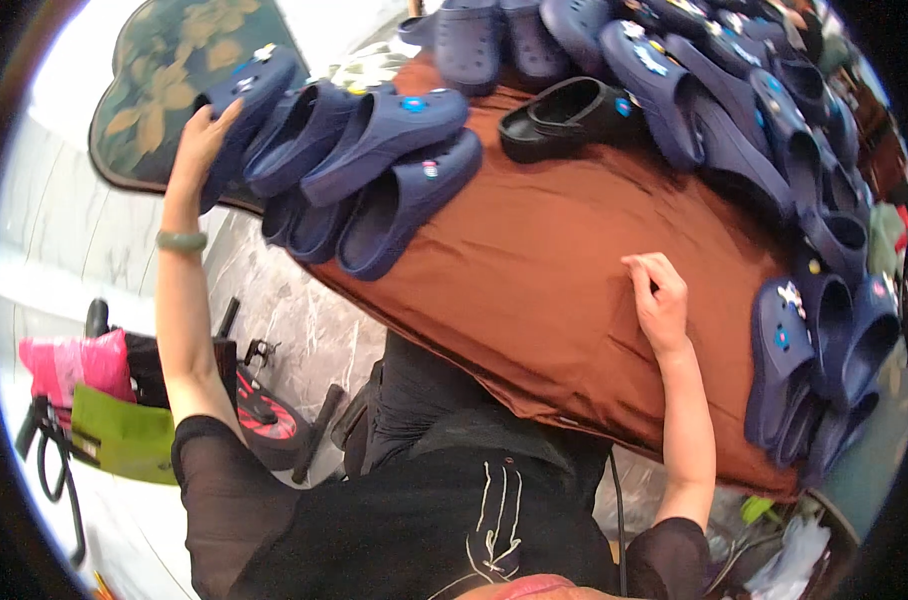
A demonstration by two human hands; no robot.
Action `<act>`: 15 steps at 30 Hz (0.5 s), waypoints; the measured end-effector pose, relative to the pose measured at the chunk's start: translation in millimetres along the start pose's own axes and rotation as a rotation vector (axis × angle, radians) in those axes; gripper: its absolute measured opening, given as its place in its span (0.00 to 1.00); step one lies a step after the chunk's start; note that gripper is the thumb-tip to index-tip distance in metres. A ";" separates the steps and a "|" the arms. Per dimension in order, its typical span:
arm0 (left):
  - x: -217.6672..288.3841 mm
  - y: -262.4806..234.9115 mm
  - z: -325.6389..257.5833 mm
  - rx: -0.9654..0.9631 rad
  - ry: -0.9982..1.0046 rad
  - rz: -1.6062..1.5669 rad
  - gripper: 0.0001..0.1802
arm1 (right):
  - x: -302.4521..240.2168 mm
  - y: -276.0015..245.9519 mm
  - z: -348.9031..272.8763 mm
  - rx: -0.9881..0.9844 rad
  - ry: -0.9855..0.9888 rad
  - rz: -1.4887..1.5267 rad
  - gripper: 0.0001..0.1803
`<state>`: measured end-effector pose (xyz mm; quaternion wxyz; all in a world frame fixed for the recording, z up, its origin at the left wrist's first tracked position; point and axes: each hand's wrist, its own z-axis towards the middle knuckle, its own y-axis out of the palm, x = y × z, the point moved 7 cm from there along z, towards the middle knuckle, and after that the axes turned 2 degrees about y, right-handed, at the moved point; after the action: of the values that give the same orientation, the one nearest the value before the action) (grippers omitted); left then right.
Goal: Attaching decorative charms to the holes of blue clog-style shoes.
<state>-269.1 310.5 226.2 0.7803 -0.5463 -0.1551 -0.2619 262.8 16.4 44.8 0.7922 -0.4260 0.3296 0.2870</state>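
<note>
Out at the far left, my left hand (206, 135) grips a navy clog (259, 85) with small charms on its upper. The clog stands at the end of a row of navy clogs, leaning against its neighbours; part of it is hidden by my hand. The nearest clog in that row (404, 205) has a pink and white charm. My right hand (659, 300) is over the brown cloth (554, 240) with its fingers curled closed. Whatever is between those fingers, if anything, does not show. To its right stands a group of navy clogs (782, 345) with charms.
A black clog (569, 120) lies on the cloth towards the back. More navy clogs (664, 90) crowd the back and right edges. Beyond the left row is a dark, leaf-patterned panel (164, 120). A pink bag (74, 365) and a wheel (269, 415) are low at the left.
</note>
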 end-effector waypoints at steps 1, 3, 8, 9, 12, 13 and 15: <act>23.3 -3.3 -9.5 0.049 0.041 0.240 0.32 | 0.5 -0.2 -0.3 -0.004 -0.012 -0.001 0.05; 55.4 0.0 -22.7 0.183 0.111 0.520 0.35 | 1.0 -4.7 -2.2 0.026 -0.028 -0.008 0.05; 183.1 64.6 -96.6 0.000 0.476 0.120 0.24 | 3.3 -4.3 -8.7 0.061 -0.176 -0.094 0.05; 202.8 85.9 -115.4 -0.112 0.504 0.069 0.23 | 2.2 -5.1 -8.9 0.081 -0.203 -0.081 0.04; 266.8 138.5 -179.5 -0.267 0.820 0.180 0.24 | -6.9 -24.4 -13.3 0.067 -0.223 -0.320 0.04; 276.5 157.7 -193.3 -0.349 0.875 0.160 0.24 | -12.8 -33.4 -15.8 0.045 -0.243 -0.476 0.07; 287.2 185.3 -216.6 -0.452 1.011 0.126 0.23 | -22.9 -66.0 -31.5 0.119 -0.261 -0.557 0.15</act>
<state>62.4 88.8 158.0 0.6351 -0.5148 0.3314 -0.4710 288.4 -46.0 81.2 0.8995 -0.4123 0.1117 0.0914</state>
